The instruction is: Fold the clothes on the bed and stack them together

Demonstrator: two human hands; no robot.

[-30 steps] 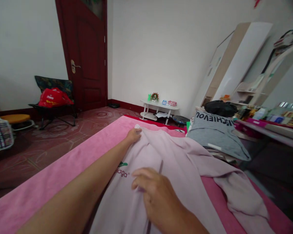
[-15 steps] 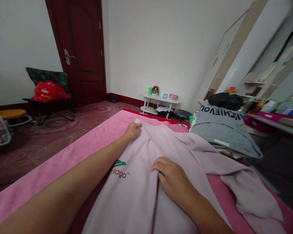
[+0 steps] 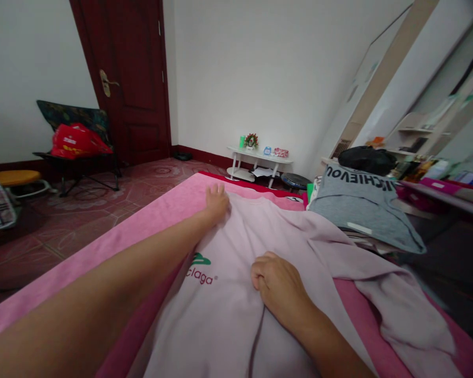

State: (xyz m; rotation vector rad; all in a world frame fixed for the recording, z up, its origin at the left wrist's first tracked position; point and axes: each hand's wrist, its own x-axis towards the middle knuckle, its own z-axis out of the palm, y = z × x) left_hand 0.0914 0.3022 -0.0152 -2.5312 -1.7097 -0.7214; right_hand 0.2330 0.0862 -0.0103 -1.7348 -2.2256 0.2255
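A pale lilac garment (image 3: 228,304) with a green and red logo lies spread on a pink blanket (image 3: 102,252). My left hand (image 3: 216,202) reaches to the garment's far edge and lies flat on it, fingers stretched out. My right hand (image 3: 278,286) rests on the middle of the garment with its fingers curled under, pinching a fold of the cloth. One sleeve (image 3: 410,310) trails off to the right.
A grey shirt (image 3: 362,210) with lettering lies on a stack at the right, a black bag (image 3: 364,160) behind it. A cluttered desk (image 3: 441,194) stands far right. A small white table (image 3: 260,165), a dark red door (image 3: 130,79) and a chair with a red bag (image 3: 76,142) stand beyond.
My left hand has let go of the garment's far corner and now lies flat on it. My right hand moved up the garment and closed on a fold.
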